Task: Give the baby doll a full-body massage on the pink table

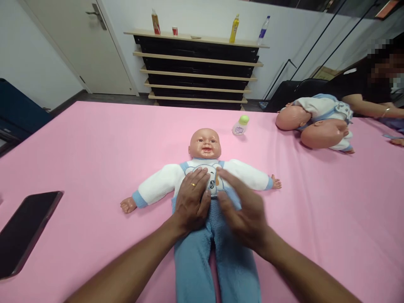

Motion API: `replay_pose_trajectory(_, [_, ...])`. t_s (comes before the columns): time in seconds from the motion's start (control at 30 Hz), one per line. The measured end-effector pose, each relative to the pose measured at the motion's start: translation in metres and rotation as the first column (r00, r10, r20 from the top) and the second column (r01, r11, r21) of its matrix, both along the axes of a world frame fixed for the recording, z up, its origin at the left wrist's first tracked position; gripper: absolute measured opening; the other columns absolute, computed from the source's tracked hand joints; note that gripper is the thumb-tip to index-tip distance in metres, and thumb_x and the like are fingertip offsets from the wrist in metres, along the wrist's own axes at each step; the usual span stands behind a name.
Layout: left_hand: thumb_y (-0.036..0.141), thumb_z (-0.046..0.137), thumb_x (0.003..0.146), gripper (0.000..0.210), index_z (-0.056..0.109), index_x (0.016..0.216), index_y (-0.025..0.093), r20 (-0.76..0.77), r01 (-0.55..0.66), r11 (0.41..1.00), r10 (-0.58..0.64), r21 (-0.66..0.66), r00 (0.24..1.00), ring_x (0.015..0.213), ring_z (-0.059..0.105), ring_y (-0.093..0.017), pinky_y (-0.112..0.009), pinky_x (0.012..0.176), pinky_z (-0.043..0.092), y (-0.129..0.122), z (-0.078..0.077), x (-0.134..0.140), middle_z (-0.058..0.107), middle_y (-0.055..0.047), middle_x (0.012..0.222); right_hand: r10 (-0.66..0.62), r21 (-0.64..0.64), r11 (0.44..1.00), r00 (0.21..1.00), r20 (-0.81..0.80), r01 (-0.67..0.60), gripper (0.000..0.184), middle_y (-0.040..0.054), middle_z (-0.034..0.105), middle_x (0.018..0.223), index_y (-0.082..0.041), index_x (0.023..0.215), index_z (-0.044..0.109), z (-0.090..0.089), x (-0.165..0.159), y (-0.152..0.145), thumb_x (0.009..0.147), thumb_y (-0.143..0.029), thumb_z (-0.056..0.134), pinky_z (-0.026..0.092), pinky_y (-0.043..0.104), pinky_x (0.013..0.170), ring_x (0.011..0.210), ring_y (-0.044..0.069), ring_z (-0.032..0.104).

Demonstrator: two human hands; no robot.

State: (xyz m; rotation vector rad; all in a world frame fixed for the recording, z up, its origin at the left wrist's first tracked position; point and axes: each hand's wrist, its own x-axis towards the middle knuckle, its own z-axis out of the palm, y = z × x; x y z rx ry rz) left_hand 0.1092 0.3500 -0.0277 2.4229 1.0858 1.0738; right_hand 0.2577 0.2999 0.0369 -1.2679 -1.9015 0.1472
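A baby doll (205, 145) lies on its back on the pink-covered table, arms spread wide. It wears a white top with a bear face on the chest and blue trousers (195, 263). My left hand (193, 198), with a ring on one finger, rests flat on the doll's chest and belly, fingers stretched out. On the other side of the bear face, my right hand (244, 208) is a little blurred, its thumb and fingers apart. Whether it touches the cloth I cannot tell. Nothing is held in either hand.
Beyond the doll's head stands a small bottle with a green cap (240, 125). Two more dolls (325, 122) lie at the far right, near a seated person's arm (366, 106). A dark phone (27, 231) lies at left. Shelves (198, 63) stand against the wall.
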Motion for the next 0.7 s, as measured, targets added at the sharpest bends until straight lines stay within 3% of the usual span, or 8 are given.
replay_pose_trajectory(0.07, [0.026,0.033,0.095,0.048,0.042,0.141,0.017,0.041,-0.004,1.000,0.003,0.017,0.999,0.142,0.033,-0.020,-0.046,0.120,0.029,0.000,-0.002,-0.001,0.041,-0.010,0.146,0.096,0.045,0.994,0.994,0.052,-0.099,0.042,0.0086,0.048,0.137,-0.016,0.136,0.046,-0.013,-0.003,0.009,0.095,-0.022,0.039,0.040,0.040,0.115,0.131,0.018,0.046])
replay_pose_trajectory(0.17, [0.026,0.030,0.095,0.049,0.039,0.142,0.016,0.074,-0.022,0.999,0.020,0.026,0.997,0.141,0.035,-0.019,-0.045,0.120,0.030,0.000,-0.005,-0.001,0.042,-0.011,0.145,0.184,0.002,0.983,0.974,0.130,-0.186,0.047,0.0088,0.044,0.142,-0.014,0.139,0.044,-0.030,-0.003,0.021,0.093,-0.023,0.036,0.034,0.047,0.119,0.138,0.020,0.038])
replay_pose_trajectory(0.3, [0.028,0.032,0.096,0.049,0.039,0.143,0.017,0.110,-0.006,0.999,0.000,0.053,0.994,0.139,0.037,-0.020,-0.046,0.120,0.030,-0.001,-0.007,-0.002,0.043,-0.011,0.145,0.108,-0.060,0.993,0.982,0.153,-0.100,0.054,0.0089,0.036,0.147,-0.012,0.146,0.036,-0.041,0.002,0.023,0.092,-0.024,0.036,0.029,0.047,0.122,0.141,0.019,0.032])
replay_pose_trajectory(0.43, [0.029,0.033,0.096,0.048,0.041,0.141,0.016,0.129,0.008,0.999,-0.012,0.033,0.992,0.139,0.038,-0.020,-0.046,0.119,0.030,0.001,-0.003,-0.002,0.045,-0.011,0.143,0.022,-0.068,0.998,0.991,0.129,-0.013,0.057,0.0078,0.034,0.148,-0.012,0.145,0.038,-0.046,0.004,0.020,0.091,-0.027,0.041,0.028,0.045,0.123,0.142,0.019,0.030])
replay_pose_trajectory(0.7, [0.030,0.036,0.095,0.047,0.044,0.138,0.015,0.074,-0.011,1.000,0.009,0.016,0.997,0.139,0.038,-0.019,-0.045,0.121,0.028,-0.002,0.002,-0.001,0.045,-0.011,0.143,0.018,-0.034,0.999,0.997,0.076,-0.015,0.055,0.0078,0.039,0.145,-0.014,0.143,0.042,-0.051,0.004,0.020,0.090,-0.026,0.044,0.034,0.046,0.119,0.138,0.021,0.037])
